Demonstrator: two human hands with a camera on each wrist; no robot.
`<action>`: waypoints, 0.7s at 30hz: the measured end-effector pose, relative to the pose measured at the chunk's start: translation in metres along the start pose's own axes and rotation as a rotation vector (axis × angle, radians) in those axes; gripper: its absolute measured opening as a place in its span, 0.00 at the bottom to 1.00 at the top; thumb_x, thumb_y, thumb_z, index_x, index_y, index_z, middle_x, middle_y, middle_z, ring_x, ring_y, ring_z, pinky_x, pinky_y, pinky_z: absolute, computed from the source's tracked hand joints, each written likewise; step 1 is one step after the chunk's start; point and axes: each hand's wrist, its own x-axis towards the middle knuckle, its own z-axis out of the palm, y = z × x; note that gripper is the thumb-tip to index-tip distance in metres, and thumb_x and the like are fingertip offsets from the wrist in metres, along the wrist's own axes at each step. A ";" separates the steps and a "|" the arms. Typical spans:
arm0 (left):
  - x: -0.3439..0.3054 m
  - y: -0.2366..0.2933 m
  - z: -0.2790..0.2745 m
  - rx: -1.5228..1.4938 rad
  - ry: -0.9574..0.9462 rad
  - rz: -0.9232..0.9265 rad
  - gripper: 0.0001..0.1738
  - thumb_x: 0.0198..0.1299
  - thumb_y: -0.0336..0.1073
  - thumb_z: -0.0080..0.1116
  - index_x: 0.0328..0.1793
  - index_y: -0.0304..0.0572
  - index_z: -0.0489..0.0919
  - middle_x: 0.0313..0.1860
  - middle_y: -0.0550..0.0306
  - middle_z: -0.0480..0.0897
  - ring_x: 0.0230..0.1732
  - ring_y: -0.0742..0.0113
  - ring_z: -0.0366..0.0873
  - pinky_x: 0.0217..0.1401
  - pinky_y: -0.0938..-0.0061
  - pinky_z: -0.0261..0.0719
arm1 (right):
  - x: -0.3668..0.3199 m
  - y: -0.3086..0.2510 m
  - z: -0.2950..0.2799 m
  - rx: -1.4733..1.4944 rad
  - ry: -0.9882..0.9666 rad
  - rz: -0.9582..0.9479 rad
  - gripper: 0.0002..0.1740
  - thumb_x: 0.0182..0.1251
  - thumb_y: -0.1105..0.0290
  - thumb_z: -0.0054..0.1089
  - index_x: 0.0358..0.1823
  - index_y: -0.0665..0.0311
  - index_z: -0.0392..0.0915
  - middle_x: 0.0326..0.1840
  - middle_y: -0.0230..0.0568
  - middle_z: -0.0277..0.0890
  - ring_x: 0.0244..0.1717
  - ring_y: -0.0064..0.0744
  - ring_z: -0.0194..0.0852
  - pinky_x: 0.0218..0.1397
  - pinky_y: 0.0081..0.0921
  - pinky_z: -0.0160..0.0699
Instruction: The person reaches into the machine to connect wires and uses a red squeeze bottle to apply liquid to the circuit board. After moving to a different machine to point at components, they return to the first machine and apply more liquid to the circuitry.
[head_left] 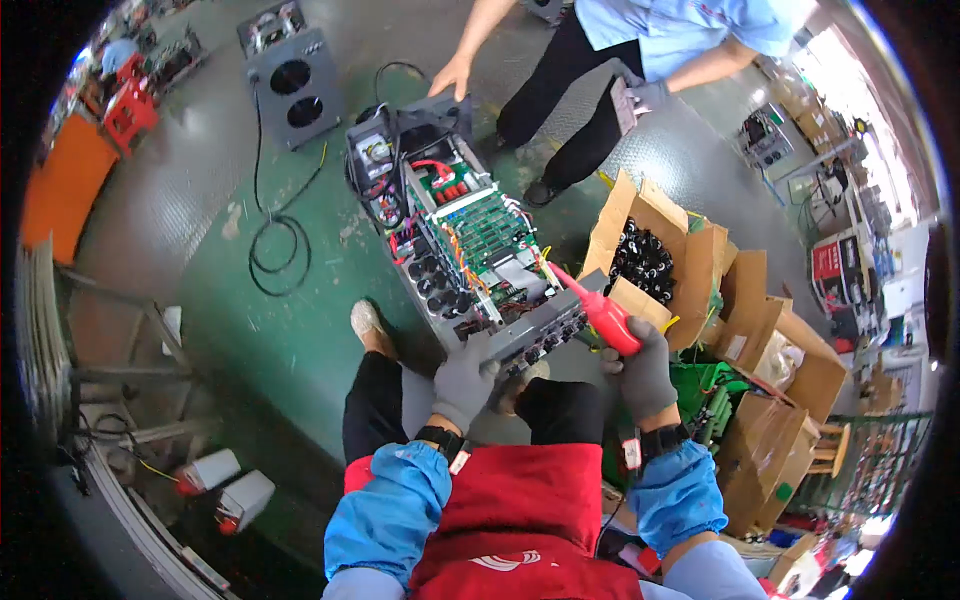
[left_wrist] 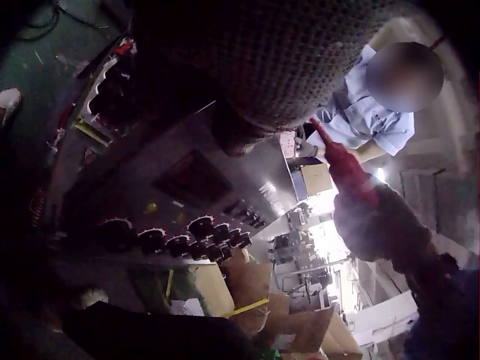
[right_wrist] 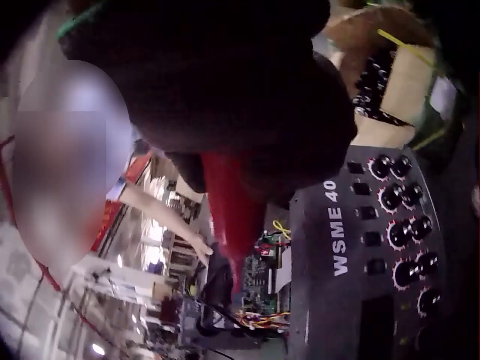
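An open machine with green circuit boards [head_left: 490, 235] and bundled wires lies on the floor, its dark knobbed front panel [head_left: 545, 335] nearest the wearer. My gloved left hand [head_left: 464, 385] rests at the left end of that panel; its fingertips are partly hidden. In my gloved right hand [head_left: 643, 375] is a red bottle [head_left: 610, 322] with a narrow tip, gripped and pointing over the panel toward the boards. The right wrist view shows the panel [right_wrist: 352, 255] lettered WSME 40, with the red bottle [right_wrist: 234, 202] beside it.
Another person [head_left: 650, 40] stands beyond the machine, one hand on its far end. At the right are cardboard boxes [head_left: 700, 270], one with black parts [head_left: 643, 262]. A second machine [head_left: 292, 85] and a coiled black cable [head_left: 280, 255] lie at the upper left; a metal rack [head_left: 120, 340] is at the left.
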 end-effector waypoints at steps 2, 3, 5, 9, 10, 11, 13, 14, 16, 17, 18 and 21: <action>-0.003 0.004 0.000 -0.015 0.031 0.013 0.26 0.60 0.42 0.64 0.65 0.52 0.73 0.53 0.43 0.81 0.48 0.36 0.82 0.51 0.46 0.79 | -0.017 0.002 -0.020 0.160 -0.112 0.011 0.25 0.63 0.54 0.63 0.56 0.63 0.75 0.34 0.38 0.76 0.24 0.25 0.70 0.24 0.20 0.68; -0.005 0.003 0.001 -0.021 0.047 0.021 0.27 0.60 0.42 0.64 0.65 0.52 0.73 0.54 0.42 0.81 0.50 0.35 0.81 0.52 0.46 0.79 | -0.025 0.004 -0.031 0.240 -0.172 0.015 0.27 0.63 0.53 0.64 0.58 0.62 0.74 0.34 0.38 0.75 0.24 0.25 0.71 0.24 0.19 0.69; -0.006 -0.001 0.010 -0.003 0.065 0.026 0.28 0.61 0.42 0.64 0.68 0.53 0.72 0.56 0.40 0.80 0.51 0.35 0.81 0.53 0.46 0.79 | -0.044 0.009 -0.054 0.297 -0.171 -0.008 0.28 0.63 0.53 0.64 0.59 0.61 0.74 0.35 0.38 0.75 0.25 0.25 0.72 0.25 0.20 0.70; -0.006 0.002 0.021 0.103 0.050 0.010 0.33 0.62 0.42 0.63 0.73 0.52 0.68 0.54 0.37 0.81 0.52 0.34 0.81 0.53 0.45 0.79 | -0.087 0.015 -0.093 0.338 -0.197 0.020 0.30 0.62 0.50 0.65 0.59 0.62 0.74 0.35 0.38 0.76 0.25 0.27 0.73 0.26 0.23 0.72; -0.003 0.004 0.024 0.119 0.061 0.012 0.33 0.62 0.42 0.63 0.73 0.52 0.67 0.54 0.37 0.81 0.51 0.33 0.81 0.52 0.45 0.79 | -0.094 0.021 -0.108 0.329 -0.195 0.009 0.30 0.61 0.50 0.65 0.58 0.63 0.75 0.35 0.38 0.76 0.25 0.27 0.73 0.26 0.23 0.72; 0.001 0.001 0.030 0.174 0.061 0.010 0.34 0.61 0.43 0.64 0.73 0.53 0.66 0.52 0.37 0.82 0.51 0.33 0.81 0.51 0.44 0.79 | -0.098 0.026 -0.120 0.336 -0.192 -0.007 0.30 0.61 0.48 0.64 0.57 0.63 0.75 0.34 0.38 0.76 0.25 0.27 0.73 0.26 0.23 0.72; 0.004 -0.005 0.042 0.183 0.096 0.028 0.34 0.61 0.44 0.64 0.73 0.54 0.65 0.52 0.37 0.82 0.51 0.33 0.81 0.51 0.44 0.79 | -0.112 0.045 -0.146 0.340 -0.177 -0.025 0.30 0.60 0.46 0.62 0.53 0.63 0.76 0.32 0.37 0.76 0.23 0.27 0.72 0.25 0.23 0.71; 0.005 -0.005 0.048 0.182 0.114 0.031 0.34 0.61 0.44 0.64 0.72 0.54 0.65 0.52 0.37 0.82 0.51 0.34 0.81 0.51 0.44 0.79 | -0.122 0.054 -0.152 0.358 -0.118 -0.027 0.29 0.60 0.45 0.61 0.51 0.63 0.76 0.30 0.37 0.75 0.22 0.27 0.72 0.24 0.22 0.70; 0.011 -0.005 0.055 0.250 0.071 -0.033 0.34 0.61 0.44 0.64 0.72 0.54 0.63 0.54 0.37 0.81 0.52 0.33 0.81 0.52 0.43 0.79 | -0.140 0.069 -0.160 0.380 -0.009 -0.039 0.28 0.60 0.44 0.59 0.47 0.62 0.76 0.27 0.35 0.74 0.20 0.27 0.70 0.23 0.22 0.69; 0.014 -0.003 0.058 0.278 0.052 -0.067 0.34 0.62 0.44 0.64 0.72 0.54 0.62 0.54 0.37 0.81 0.53 0.33 0.81 0.52 0.43 0.79 | -0.141 0.083 -0.173 0.399 0.002 -0.010 0.27 0.60 0.44 0.58 0.45 0.62 0.76 0.25 0.34 0.73 0.18 0.27 0.70 0.22 0.22 0.69; 0.013 0.004 0.057 0.313 0.019 -0.093 0.34 0.62 0.45 0.63 0.72 0.53 0.62 0.55 0.37 0.81 0.53 0.33 0.81 0.52 0.43 0.79 | -0.143 0.097 -0.186 0.417 0.012 0.015 0.26 0.60 0.44 0.57 0.43 0.61 0.76 0.23 0.34 0.72 0.17 0.27 0.69 0.21 0.22 0.68; 0.022 0.023 0.050 0.404 -0.079 -0.130 0.38 0.64 0.46 0.61 0.77 0.51 0.58 0.57 0.35 0.80 0.56 0.30 0.81 0.54 0.42 0.79 | -0.153 0.112 -0.202 0.430 -0.078 -0.004 0.26 0.60 0.45 0.55 0.43 0.62 0.75 0.24 0.35 0.72 0.19 0.28 0.68 0.21 0.21 0.68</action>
